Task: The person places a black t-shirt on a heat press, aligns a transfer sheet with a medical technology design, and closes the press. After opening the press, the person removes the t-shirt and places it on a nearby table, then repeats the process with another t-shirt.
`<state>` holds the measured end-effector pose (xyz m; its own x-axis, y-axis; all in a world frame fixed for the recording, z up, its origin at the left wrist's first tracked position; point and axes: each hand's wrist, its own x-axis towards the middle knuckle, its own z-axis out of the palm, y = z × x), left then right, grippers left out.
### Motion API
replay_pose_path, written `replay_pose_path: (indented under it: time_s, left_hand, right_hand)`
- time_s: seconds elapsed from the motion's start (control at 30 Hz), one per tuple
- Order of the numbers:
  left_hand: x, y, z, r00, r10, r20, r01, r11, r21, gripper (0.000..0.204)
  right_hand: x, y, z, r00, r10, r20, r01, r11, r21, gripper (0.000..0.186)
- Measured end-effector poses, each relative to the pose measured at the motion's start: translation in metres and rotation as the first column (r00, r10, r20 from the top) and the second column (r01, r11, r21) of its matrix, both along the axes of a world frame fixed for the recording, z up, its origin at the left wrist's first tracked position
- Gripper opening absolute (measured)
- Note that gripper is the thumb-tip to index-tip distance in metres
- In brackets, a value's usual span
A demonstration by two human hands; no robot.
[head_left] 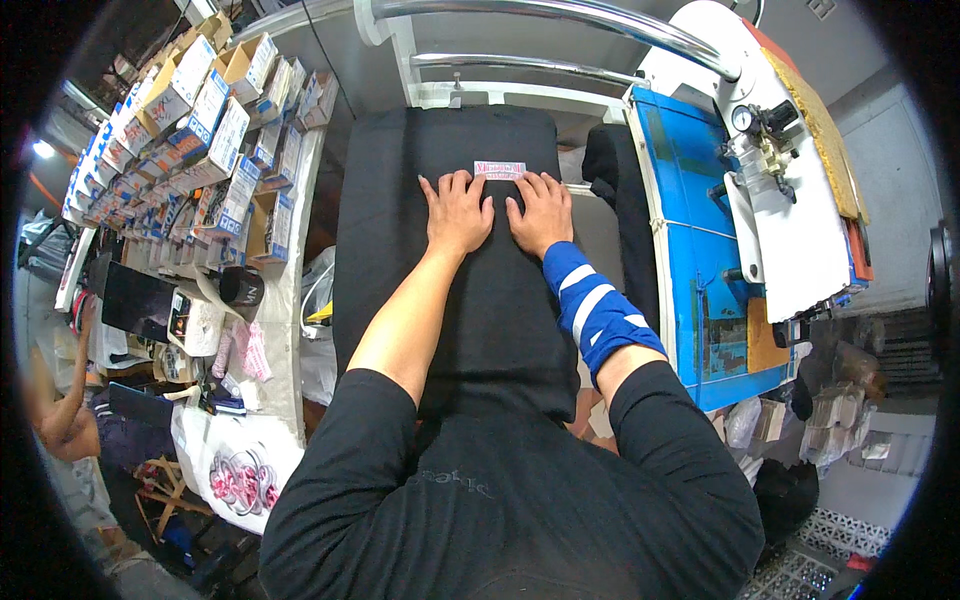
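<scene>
A length of black fabric point(440, 320) lies spread over a long flat surface in front of me. Near its far end sits a small rectangular label point(499, 169) with red and white print. My left hand point(458, 212) rests palm down on the cloth, its fingertips by the label's left lower corner. On the other side, my right hand point(542, 212) lies the same way, fingertips near the label's right end. Both hands have their fingers stretched out and thumbs apart. A blue and white striped band point(592, 302) wraps my right forearm.
Cardboard boxes point(215, 125) crowd the left bench beside a black cup point(241, 287). A machine with a blue panel point(690, 220) and pressure gauge point(743, 119) stands close on the right. A metal rail point(560, 15) crosses the far end. Another person's arm point(78, 375) shows far left.
</scene>
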<state>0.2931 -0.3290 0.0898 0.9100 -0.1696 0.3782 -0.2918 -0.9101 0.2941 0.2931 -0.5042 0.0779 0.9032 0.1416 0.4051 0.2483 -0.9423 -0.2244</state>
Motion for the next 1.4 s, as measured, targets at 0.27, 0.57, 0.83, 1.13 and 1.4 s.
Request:
replay_pose_path:
  time_s: [0.27, 0.57, 0.83, 1.13, 1.4]
  left_hand:
    - [0.002, 0.001, -0.004, 1.0, 0.003, -0.002, -0.003, 1.0, 0.005, 0.046]
    - [0.021, -0.01, 0.01, 0.977, 0.096, -0.189, -0.101, 0.995, -0.02, 0.043]
    - [0.029, 0.011, -0.003, 0.977, 0.213, -0.009, -0.212, 0.963, -0.165, 0.029]
    - [0.031, 0.012, -0.012, 0.982, 0.173, 0.078, -0.165, 0.981, -0.105, 0.028]
    - [0.03, 0.012, -0.008, 0.983, 0.174, 0.063, -0.167, 0.981, -0.102, 0.028]
  right_hand:
    - [0.001, -0.002, -0.004, 1.0, 0.002, -0.004, -0.002, 1.0, -0.004, 0.044]
    - [0.026, 0.003, 0.021, 0.956, -0.097, -0.276, 0.106, 0.994, 0.019, 0.039]
    - [0.088, -0.074, -0.032, 0.784, -0.311, -0.537, 0.614, 0.517, 0.597, 0.042]
    - [0.092, -0.1, -0.05, 0.73, 0.335, -0.596, 0.662, -0.128, 0.738, 0.034]
    - [0.085, -0.1, -0.019, 0.848, 0.043, -0.528, 0.529, -0.114, 0.841, 0.028]
